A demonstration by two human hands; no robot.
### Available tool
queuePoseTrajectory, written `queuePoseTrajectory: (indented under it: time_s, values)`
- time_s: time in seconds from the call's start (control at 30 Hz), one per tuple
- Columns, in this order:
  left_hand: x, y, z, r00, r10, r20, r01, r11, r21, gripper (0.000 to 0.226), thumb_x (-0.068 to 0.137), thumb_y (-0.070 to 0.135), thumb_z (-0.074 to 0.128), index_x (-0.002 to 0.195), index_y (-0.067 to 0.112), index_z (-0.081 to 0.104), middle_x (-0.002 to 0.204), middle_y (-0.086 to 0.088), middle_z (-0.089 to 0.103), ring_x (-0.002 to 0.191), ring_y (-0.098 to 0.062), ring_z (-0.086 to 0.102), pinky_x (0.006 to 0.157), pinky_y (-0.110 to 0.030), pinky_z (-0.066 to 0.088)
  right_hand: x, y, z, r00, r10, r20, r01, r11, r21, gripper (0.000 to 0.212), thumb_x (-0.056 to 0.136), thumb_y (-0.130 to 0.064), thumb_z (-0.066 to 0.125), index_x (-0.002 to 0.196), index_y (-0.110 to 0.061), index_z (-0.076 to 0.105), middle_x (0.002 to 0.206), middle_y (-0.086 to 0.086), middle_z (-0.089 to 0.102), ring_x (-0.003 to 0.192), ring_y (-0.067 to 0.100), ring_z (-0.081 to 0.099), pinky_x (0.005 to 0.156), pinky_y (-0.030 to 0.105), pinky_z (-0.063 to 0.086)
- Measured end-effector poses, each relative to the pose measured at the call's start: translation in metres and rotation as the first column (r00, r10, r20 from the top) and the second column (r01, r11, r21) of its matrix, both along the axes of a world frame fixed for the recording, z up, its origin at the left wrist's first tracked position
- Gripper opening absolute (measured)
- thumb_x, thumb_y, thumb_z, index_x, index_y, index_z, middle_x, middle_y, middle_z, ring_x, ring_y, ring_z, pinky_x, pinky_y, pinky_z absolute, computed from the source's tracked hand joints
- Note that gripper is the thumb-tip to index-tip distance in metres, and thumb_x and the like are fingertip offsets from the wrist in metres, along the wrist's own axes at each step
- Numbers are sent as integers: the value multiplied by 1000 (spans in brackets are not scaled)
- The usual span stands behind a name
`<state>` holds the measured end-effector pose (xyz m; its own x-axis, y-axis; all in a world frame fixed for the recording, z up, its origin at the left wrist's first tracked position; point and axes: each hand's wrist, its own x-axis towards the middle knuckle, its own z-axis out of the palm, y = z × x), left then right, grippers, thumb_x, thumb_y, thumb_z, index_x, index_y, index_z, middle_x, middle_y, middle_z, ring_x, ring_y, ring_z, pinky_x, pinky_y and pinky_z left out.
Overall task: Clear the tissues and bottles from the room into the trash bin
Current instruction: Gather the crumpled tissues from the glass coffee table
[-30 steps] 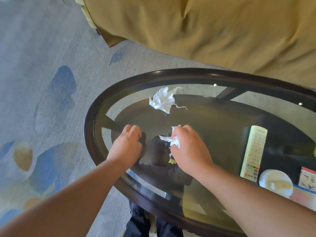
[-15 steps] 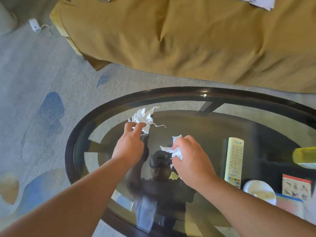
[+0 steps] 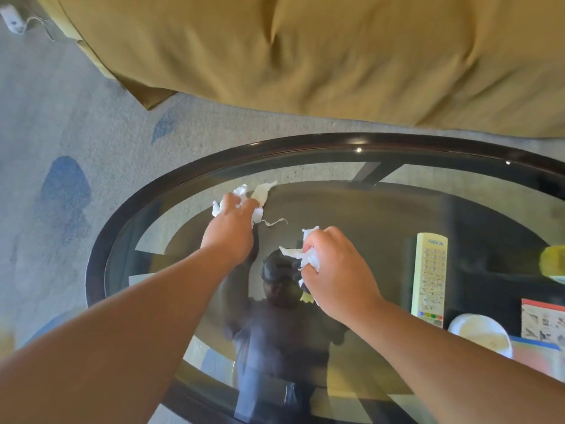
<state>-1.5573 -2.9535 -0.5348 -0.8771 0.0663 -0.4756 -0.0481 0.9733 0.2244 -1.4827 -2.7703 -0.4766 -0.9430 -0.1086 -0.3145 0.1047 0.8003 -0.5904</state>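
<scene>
The mustard cloth (image 3: 336, 56) fills the top of the frame, and it sits lower than a second ago, so the head has tipped up slightly. Below it the oval glass table (image 3: 128, 221) spans the middle and bottom. It carries a pale remote (image 3: 429, 276) at the right, with a white lid (image 3: 480, 335) and a printed card (image 3: 542, 322) near the lower right edge. A yellow object (image 3: 553, 261) at the far right edge is too blurred for me to name. My left hand (image 3: 232, 228), which lay curled on the glass a second ago, has reached up-frame. Its fingers now curl over the far tissue (image 3: 260, 194) above centre, which still touches the glass. My right hand (image 3: 333, 276), just right of centre, keeps its fingers closed on the near tissue (image 3: 308, 255), with white tufts poking out past the knuckles. I judge the second pickup is nearly done and only needs lifting, so both tissues will be in hand. The trash bin is nowhere in frame, so the carry and drop remain, and I see no clear bottle yet.
</scene>
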Motion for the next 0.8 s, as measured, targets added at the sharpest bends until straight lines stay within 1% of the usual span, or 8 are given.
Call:
queuePoseTrajectory:
  time_s: [0.07, 0.13, 0.27, 0.37, 0.43, 0.57, 0.7, 0.8]
  values:
    - [0, 0, -4, 999, -44, 20, 44, 999, -12, 44, 88, 1, 53, 131, 12, 50, 137, -9, 34, 108, -27, 51, 82, -31, 54, 1, -2, -1, 1000, 1, 11, -1, 1000, -4, 19, 83, -8, 48, 98, -19, 50, 102, -5, 46, 89, 19, 53, 63, 34, 46]
    - [2, -2, -1, 998, 6, 56, -7, 1000, 11, 35, 88, 2, 52, 122, 10, 55, 130, -10, 42, 103, -30, 56, 84, -35, 53, 2, -4, 1, 1000, 5, 16, -5, 1000, 7, 19, 83, -9, 49, 98, -19, 50, 102, -6, 45, 91, 18, 50, 65, 33, 43]
    - [13, -8, 15, 994, 94, 63, -100, 991, 91, 16, 91, 12, 46, 106, 15, 48, 105, -6, 52, 80, -26, 58, 68, -36, 52, 3, -10, 9, 1000, 28, 1, -28, 999, 19, 19, 83, -9, 50, 99, -18, 51, 101, -5, 45, 92, 19, 49, 64, 32, 39]
    - [27, -16, 34, 989, 144, 33, -148, 977, 150, 14, 94, 21, 39, 106, 20, 45, 101, -3, 52, 80, -26, 58, 72, -40, 54, 4, -16, 20, 999, 42, 9, -43, 999, 31, 19, 84, -9, 49, 101, -18, 51, 101, -7, 43, 93, 18, 46, 63, 31, 34]
    - [38, -23, 47, 985, 169, 22, -170, 973, 157, 15, 93, 23, 36, 100, 19, 48, 94, -3, 56, 80, -25, 58, 74, -40, 54, 5, -20, 29, 998, 56, 2, -56, 998, 31, 19, 85, -9, 50, 101, -19, 51, 101, -8, 42, 93, 18, 45, 63, 30, 32]
    - [62, -40, 74, 966, 256, 22, -256, 950, 178, 16, 89, 19, 38, 81, 17, 51, 81, -1, 57, 73, -20, 57, 63, -35, 52, 12, -32, 48, 995, 95, -26, -94, 995, 31, 18, 85, -12, 51, 102, -17, 52, 101, -9, 40, 95, 16, 42, 65, 30, 32]
    - [86, -57, 96, 960, 280, -18, -271, 941, 203, 16, 93, 14, 39, 85, 18, 52, 94, 1, 51, 73, -14, 55, 62, -31, 52, 26, -48, 60, 990, 131, -53, -129, 991, 32, 18, 84, -15, 51, 102, -17, 50, 105, -7, 45, 99, 18, 40, 71, 34, 41]
    - [109, -74, 110, 944, 329, -16, -315, 916, 249, 15, 95, 15, 40, 100, 25, 50, 95, 5, 57, 71, -13, 61, 61, -35, 59, 38, -65, 67, 984, 173, -43, -172, 985, 28, 16, 84, -15, 51, 100, -17, 48, 103, -6, 43, 95, 20, 42, 67, 30, 35]
